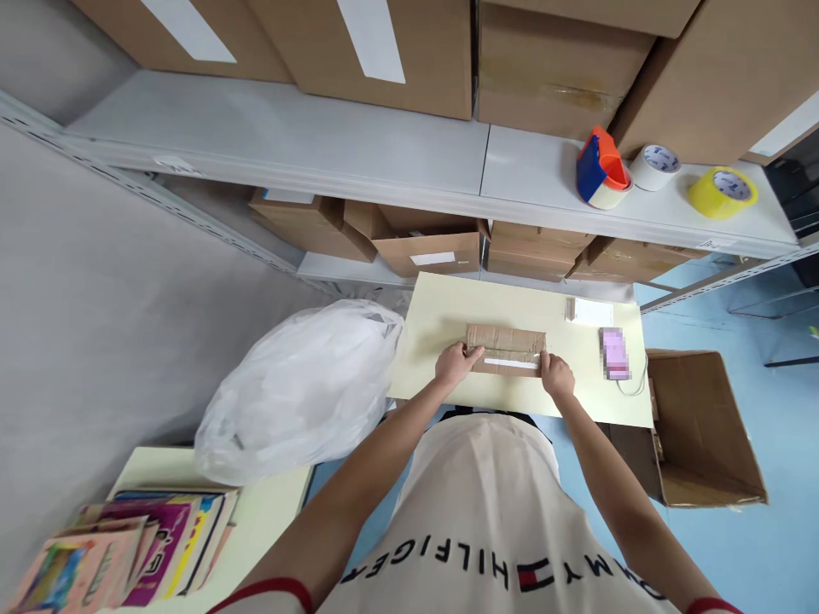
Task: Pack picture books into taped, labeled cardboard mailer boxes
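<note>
A small cardboard box (505, 338) with clear tape across it and a white strip along its near part rests on the pale yellow table (441, 298). My left hand (455, 363) grips its left end, thumb on top. At the right end, my right hand (556, 373) is closed on the box's edge. To the right of that hand lie a blurred pink phone (615, 353) with a cable, and a stack of white cards or labels (589, 311).
A tape dispenser (601, 170), white tape roll (656, 166) and yellow tape roll (723, 193) sit on the grey shelf (409, 153). A full plastic bag (300, 392) stands left, an open carton (704, 426) right. Books (153, 546) lie lower left.
</note>
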`<state>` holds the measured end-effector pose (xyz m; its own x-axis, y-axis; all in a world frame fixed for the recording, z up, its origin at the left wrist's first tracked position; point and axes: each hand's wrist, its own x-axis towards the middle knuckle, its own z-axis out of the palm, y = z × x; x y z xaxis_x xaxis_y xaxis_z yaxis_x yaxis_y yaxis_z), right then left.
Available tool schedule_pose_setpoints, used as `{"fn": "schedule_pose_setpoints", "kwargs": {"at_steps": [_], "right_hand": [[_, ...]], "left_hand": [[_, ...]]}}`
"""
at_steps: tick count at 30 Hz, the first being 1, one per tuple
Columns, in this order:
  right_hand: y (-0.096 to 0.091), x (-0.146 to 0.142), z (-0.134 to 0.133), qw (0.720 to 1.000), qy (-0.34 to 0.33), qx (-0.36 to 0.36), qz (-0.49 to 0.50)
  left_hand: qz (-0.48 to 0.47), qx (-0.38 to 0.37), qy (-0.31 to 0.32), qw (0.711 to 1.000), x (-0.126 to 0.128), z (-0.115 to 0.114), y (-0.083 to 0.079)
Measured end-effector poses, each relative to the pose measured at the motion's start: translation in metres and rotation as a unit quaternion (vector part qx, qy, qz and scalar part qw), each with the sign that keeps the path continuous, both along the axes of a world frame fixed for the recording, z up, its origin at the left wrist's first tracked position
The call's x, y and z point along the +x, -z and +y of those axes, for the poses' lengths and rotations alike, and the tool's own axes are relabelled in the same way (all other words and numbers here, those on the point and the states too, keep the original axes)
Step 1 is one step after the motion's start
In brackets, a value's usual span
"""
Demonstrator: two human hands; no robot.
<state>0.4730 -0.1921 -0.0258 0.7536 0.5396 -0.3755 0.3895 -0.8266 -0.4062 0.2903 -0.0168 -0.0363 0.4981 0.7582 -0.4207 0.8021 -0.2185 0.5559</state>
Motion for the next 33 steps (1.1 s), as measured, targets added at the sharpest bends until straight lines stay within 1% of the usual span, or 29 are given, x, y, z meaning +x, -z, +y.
{"fn": "schedule_pose_setpoints", "kwargs": {"at_steps": [3, 5, 8, 10, 14, 17, 19, 21, 24, 27, 30, 33], "right_hand": [[0.004, -0.005, 0.000, 0.998, -0.015, 0.039, -0.044], [0.006, -0.005, 0.000, 0.998, -0.020, 0.051, -0.029], [0.010, 0.001, 0.002, 0.998, -0.009, 0.056, 0.014], [0.013, 0.008, 0.004, 0.997, 0.002, 0.071, 0.041], [0.019, 0.021, 0.004, 0.983, 0.026, 0.119, 0.135], [0.024, 0.026, -0.001, 0.966, 0.032, 0.159, 0.201], [0.027, 0.030, -0.005, 0.961, 0.029, 0.186, 0.205], [0.031, 0.038, -0.010, 0.963, 0.030, 0.199, 0.178], [0.039, 0.064, -0.018, 0.977, 0.044, 0.184, 0.098], [0.049, 0.106, -0.024, 0.987, 0.044, 0.153, -0.010], [0.062, 0.152, -0.021, 0.990, 0.031, 0.110, -0.081], [0.076, 0.188, -0.008, 0.994, 0.030, 0.052, -0.095]], "left_hand": [[-0.018, 0.037, -0.039, 0.998, -0.001, -0.005, 0.006], [-0.052, 0.062, -0.054, 0.995, -0.003, -0.008, 0.010], [-0.108, 0.078, -0.045, 0.990, -0.004, -0.009, 0.014], [-0.144, 0.105, -0.027, 0.984, -0.004, -0.009, 0.015], [-0.181, 0.181, 0.026, 0.966, 0.002, -0.008, 0.008], [-0.175, 0.202, 0.057, 0.962, 0.010, -0.010, -0.001], [-0.159, 0.199, 0.064, 0.965, 0.016, -0.014, -0.007], [-0.132, 0.197, 0.063, 0.969, 0.023, -0.018, -0.012], [-0.099, 0.197, 0.070, 0.973, 0.035, -0.023, -0.019], [-0.096, 0.194, 0.100, 0.971, 0.054, -0.025, -0.026], [-0.105, 0.187, 0.136, 0.967, 0.086, -0.023, -0.032], [-0.107, 0.167, 0.178, 0.964, 0.128, -0.022, -0.034]]}}
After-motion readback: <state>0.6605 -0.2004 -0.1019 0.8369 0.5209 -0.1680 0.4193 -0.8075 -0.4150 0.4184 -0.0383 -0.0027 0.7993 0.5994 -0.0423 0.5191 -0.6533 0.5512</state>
